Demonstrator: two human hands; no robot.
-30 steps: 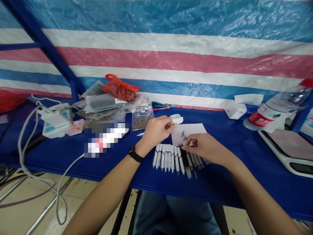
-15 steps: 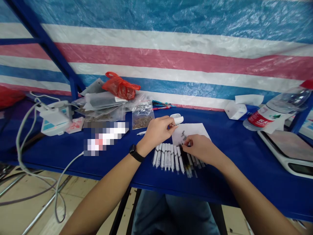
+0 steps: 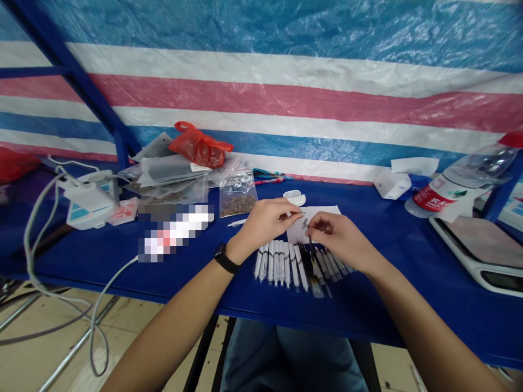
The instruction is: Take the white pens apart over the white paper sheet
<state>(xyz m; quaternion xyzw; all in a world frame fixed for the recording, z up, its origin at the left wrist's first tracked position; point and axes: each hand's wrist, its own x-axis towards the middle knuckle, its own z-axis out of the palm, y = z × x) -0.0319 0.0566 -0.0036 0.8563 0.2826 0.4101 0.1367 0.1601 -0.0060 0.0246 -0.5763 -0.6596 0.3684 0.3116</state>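
Observation:
My left hand pinches a small greyish piece, too small to name, between thumb and forefinger above the white paper. Between the fingertips of my right hand is a thin dark pen refill, slanting down over the row of pen parts. White pen barrels lie side by side in front of my hands. To their right are several dark refills and clear tubes, partly under my right hand. Tiny metallic pieces rest on the paper. Behind my left fingers sits an open white case.
At left are a power strip with cables, plastic bags and a red bag. A bag of small brown pieces lies behind my left wrist. A bottle and a scale stand at right.
My left hand has drawn away from the white case toward the paper, a small piece at its fingertips. My right hand has risen slightly, with a dark refill now showing in its pinch.

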